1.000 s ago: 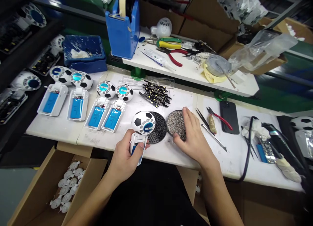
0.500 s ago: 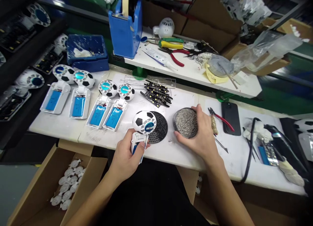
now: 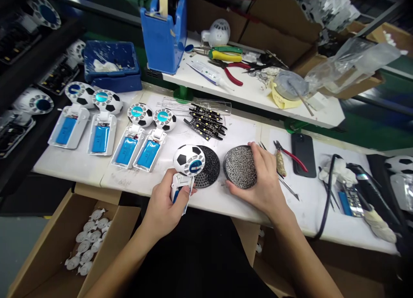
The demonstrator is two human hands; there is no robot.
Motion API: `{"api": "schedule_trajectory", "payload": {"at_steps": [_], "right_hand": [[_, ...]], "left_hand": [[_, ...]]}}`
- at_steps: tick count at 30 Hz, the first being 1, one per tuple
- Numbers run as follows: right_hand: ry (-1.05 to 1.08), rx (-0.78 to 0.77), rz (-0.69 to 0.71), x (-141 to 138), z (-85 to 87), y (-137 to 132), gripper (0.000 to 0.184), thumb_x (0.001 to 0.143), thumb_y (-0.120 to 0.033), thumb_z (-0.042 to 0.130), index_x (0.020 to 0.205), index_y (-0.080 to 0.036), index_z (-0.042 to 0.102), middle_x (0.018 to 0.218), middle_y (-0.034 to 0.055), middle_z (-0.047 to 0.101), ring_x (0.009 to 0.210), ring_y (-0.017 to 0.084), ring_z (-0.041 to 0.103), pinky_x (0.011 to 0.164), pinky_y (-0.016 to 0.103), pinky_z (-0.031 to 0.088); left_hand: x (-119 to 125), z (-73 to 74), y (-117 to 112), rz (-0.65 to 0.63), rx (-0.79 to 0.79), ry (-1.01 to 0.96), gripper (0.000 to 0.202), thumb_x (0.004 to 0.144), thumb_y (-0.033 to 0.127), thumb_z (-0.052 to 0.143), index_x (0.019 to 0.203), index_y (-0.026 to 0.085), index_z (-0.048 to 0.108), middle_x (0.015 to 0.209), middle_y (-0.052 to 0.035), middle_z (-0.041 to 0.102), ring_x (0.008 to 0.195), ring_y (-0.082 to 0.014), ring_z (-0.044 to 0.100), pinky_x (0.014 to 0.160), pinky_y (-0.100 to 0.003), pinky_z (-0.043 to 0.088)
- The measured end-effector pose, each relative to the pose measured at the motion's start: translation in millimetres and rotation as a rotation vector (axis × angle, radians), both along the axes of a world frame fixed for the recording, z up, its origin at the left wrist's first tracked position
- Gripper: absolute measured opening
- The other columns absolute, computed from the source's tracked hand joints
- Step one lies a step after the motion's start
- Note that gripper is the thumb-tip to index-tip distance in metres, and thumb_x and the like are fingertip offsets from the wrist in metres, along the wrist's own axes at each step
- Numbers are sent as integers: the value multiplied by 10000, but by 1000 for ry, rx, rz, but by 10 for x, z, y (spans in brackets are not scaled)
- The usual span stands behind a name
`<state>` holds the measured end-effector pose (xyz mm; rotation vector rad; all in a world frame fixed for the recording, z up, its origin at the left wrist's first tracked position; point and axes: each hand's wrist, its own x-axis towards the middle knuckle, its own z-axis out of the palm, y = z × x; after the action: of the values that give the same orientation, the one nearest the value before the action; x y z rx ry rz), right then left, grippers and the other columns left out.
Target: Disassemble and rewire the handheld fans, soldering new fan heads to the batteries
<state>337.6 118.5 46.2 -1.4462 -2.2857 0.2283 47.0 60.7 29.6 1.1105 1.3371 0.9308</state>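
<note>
Setting: white tabletop (image 3: 80, 169) lying among cluttered assembly shelves.
Landmark: screw dish (image 3: 238, 167) sitting near the tabletop's front edge.
Right hand (image 3: 266, 182): grip now wrapping the screw dish's right rim; a second ago it was lying flat on top.
Left hand (image 3: 164, 207): grip clenching the football fan (image 3: 189, 160) by its handle, left of the screw dish.
Between them: black mesh disc (image 3: 211, 167) lying just left of the screw dish.
Change: dish is being held, no longer just covered.

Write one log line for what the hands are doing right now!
left hand: holds football fan | right hand: grips screw dish
</note>
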Motion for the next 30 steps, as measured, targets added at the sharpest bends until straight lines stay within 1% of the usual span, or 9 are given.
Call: {"api": "schedule_trajectory", "payload": {"at_steps": [3,7,10,15,19,26,28,30], "right_hand": [[0,32,-9,-17,34,-19,1121,887,-533,814,1760,-199,197,1628,226,429,1502,456,436,1262,704,410],[55,164,-95,-68,96,-38,1159,880,-544,838,1769,-214,171,1648,221,425,1510,473,432,1274,729,376],[95,195,-84,-113,114,-60,1163,879,-536,840,1770,-225,162,1650,210,436,1504,470,444,1268,730,386],[123,150,-83,-122,79,-91,1162,874,-526,828,1769,-221,153,1650,209,436,1509,466,441,1256,730,400],[97,154,-95,-62,43,-98,1145,878,-543,818,1764,-232,163,1651,214,426,1512,473,434,1252,748,390],[-16,-23,-50,93,-137,-106,1149,914,-554,803,1766,-170,135,1622,237,406,1515,444,416,1266,687,424],[-53,-73,-60,120,-135,-95,1133,929,-571,789,1764,-168,138,1619,234,410,1519,433,418,1268,673,434],[-102,-103,-52,88,-67,-73,1131,936,-605,775,1763,-177,133,1661,227,383,1554,431,389,1294,687,394]], "left_hand": [[8,-16,-6,8,7,-6,276,1036,415,661,1239,233,620,1182,-94,823,1018,-300,828,877,-377,668],[8,-7,-1,-2,4,-18,284,1043,431,652,1242,231,613,1203,-103,814,1040,-301,821,885,-383,672],[3,9,11,-11,-2,-8,285,1046,448,645,1225,228,611,1195,-109,813,1037,-300,820,901,-394,675],[28,47,17,11,-4,19,312,1016,472,671,1201,227,619,1159,-103,825,989,-301,827,891,-390,676],[77,88,5,65,-3,24,330,1018,516,652,1175,227,626,1124,-93,828,957,-289,825,871,-377,673],[114,65,-10,98,13,-17,326,1023,501,651,1193,225,616,1134,-101,821,964,-285,814,872,-390,679],[113,62,-5,105,18,-40,318,1021,493,657,1185,224,617,1119,-98,818,949,-281,813,875,-401,686],[104,59,0,99,21,-65,301,1023,491,661,1152,222,619,1093,-93,814,939,-280,813,877,-410,691]]}}
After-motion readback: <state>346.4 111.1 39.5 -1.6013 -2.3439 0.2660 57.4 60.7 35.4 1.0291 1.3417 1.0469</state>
